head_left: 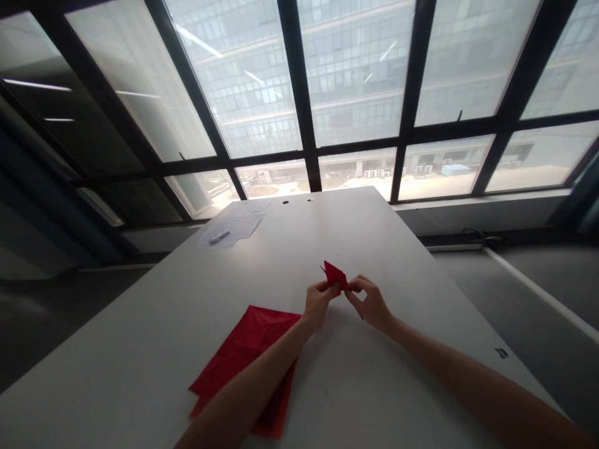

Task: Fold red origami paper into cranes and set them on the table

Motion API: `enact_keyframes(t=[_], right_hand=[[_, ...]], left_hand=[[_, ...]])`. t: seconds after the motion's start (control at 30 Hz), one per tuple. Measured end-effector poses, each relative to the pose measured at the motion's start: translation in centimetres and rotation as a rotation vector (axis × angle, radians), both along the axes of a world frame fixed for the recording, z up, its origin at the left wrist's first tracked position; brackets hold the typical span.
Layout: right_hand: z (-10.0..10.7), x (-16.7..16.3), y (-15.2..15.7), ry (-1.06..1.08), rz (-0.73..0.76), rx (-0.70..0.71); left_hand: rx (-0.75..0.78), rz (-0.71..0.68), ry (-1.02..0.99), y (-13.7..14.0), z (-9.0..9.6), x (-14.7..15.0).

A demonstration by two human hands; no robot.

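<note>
A small piece of folded red paper with pointed corners is held up over the white table. My left hand grips its lower left part between thumb and fingers. On the other side, my right hand pinches the paper's right edge with thumb and forefinger. Something thin and dark shows just under the right hand, too small to make out. Beneath my left forearm lie larger red sheets, creased and overlapping, partly hidden by the arm.
The long white table reaches to a dark-framed window wall. Toward its far left lie printed papers with a white marker-like tube on them. A small dark mark sits near the right edge. A cable lies beyond the table.
</note>
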State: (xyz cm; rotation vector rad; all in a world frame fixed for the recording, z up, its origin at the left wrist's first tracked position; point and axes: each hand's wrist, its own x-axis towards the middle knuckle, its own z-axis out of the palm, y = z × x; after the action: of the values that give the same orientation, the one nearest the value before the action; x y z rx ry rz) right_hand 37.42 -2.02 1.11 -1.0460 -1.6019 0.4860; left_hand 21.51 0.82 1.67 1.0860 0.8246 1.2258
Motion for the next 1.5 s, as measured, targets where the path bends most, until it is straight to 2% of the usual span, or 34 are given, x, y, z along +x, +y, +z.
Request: enact_keyframes(t=[0.23, 0.37, 0.47, 0.6, 0.77, 0.9, 1.03, 1.13, 1.33, 1.5], right_hand=[[0.3, 1.3, -0.2, -0.194, 0.223, 0.154], [0.3, 1.7, 0.0, -0.309, 0.123, 0.23], [0.4, 1.4, 0.0, -0.232, 0.076, 0.253], [0.6, 0.9, 0.0, -0.039, 0.101, 0.215], [0.4, 0.8, 0.4, 0.12, 0.096, 0.102], [-0.6, 1.1, 1.3, 0.157, 0.051, 0.03], [-1.2, 1.3, 1.8, 0.2, 0.105, -0.061], [-1.1, 1.1, 1.6, 0.206, 0.11, -0.062], [-0.3, 0.9, 0.7, 0.18, 0.02, 0.005], [-0.9, 1.0, 1.0, 0.287, 0.121, -0.081]], left_hand=[[-0.229, -0.017, -0.229, 0.4, -0.3, -0.5], [-0.247, -0.1, -0.245, 0.3, -0.2, -0.5], [-0.221, -0.16, -0.222, 0.1, 0.0, -0.4], [-0.168, -0.208, -0.221, -0.2, 0.4, -0.4], [-0.14, -0.269, -0.198, -0.5, 0.6, -0.4], [-0.139, -0.284, -0.126, -0.6, 0.5, -0.3], [-0.121, -0.332, -0.103, -0.7, 0.5, -0.2], [-0.123, -0.34, -0.061, -0.8, 0.7, -0.3], [-0.141, -0.376, 0.002, -0.7, 0.9, -0.3], [-0.197, -0.457, 0.012, -0.6, 0.8, -0.6]])
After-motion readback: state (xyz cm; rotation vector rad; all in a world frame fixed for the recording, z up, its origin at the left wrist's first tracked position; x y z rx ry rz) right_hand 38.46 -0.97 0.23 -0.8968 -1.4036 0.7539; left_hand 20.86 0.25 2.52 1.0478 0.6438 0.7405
